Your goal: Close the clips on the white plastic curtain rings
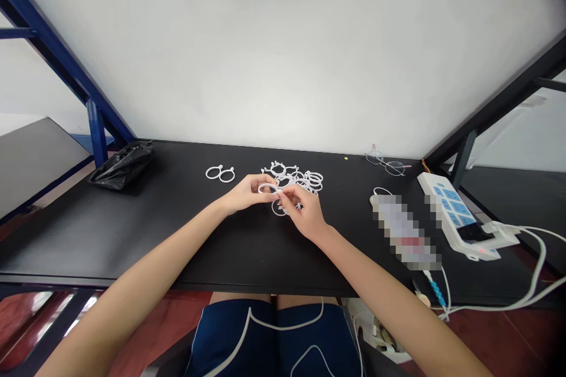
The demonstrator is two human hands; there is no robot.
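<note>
A black counter (216,253) with a smooth top carries a crumpled black plastic bag (122,166) at its far left corner. Two white rings (227,175) with small knobs lie touching, left of a loose heap of similar rings (313,179). Toward the right lie wire-framed eyeglasses (395,168), a blurred smartphone (404,232) and a white power strip (447,207) with blue socket panels.

i have my left hand (248,191) and right hand (306,211) pinched close together, forearms (174,250) slanting in from near.
</note>
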